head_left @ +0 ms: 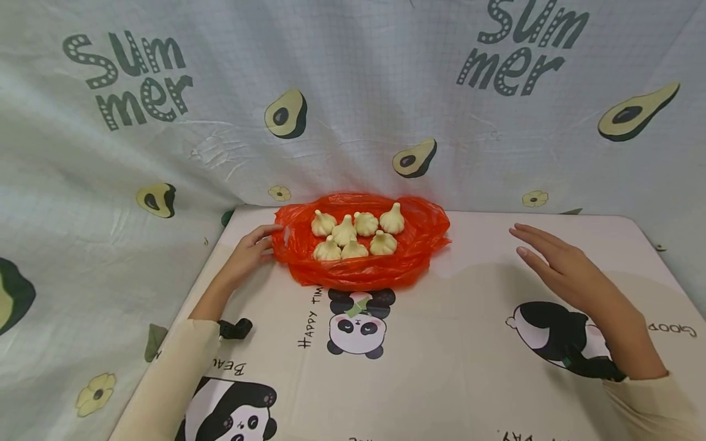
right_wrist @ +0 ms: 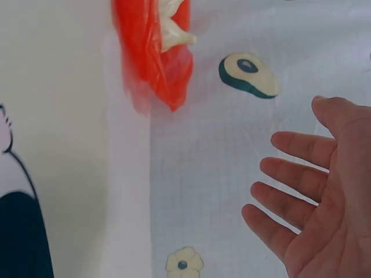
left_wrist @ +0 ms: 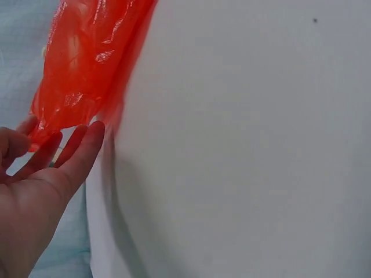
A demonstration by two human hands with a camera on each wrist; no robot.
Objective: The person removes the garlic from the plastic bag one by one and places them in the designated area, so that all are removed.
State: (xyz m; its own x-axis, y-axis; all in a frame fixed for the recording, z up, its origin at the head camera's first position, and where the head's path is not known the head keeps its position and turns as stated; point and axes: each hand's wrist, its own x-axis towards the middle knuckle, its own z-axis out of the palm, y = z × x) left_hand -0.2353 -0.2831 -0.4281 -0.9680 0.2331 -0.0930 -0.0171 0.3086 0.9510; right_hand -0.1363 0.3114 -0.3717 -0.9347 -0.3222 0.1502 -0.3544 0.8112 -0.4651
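A red plastic bag (head_left: 364, 277) lies spread on the table with its mouth up, toward the back. Several white garlic bulbs (head_left: 344, 231) sit together inside it. At the bag's left edge is my left hand (head_left: 249, 254), its fingertips right at the crumpled plastic. The left wrist view shows those fingers (left_wrist: 87, 152) loosely extended beside the bag (left_wrist: 81, 63), not curled round it. My right hand (head_left: 568, 272) is held to the right of the bag, well apart from it. Its fingers (right_wrist: 293, 176) are straight and spread, and nothing is in the palm.
The pale table (head_left: 441, 367) is printed with pandas and lettering. A cloth curtain (head_left: 353, 110) with avocado prints hangs behind the table's back edge and along its left side. A black band (head_left: 236, 329) sits at the left wrist.
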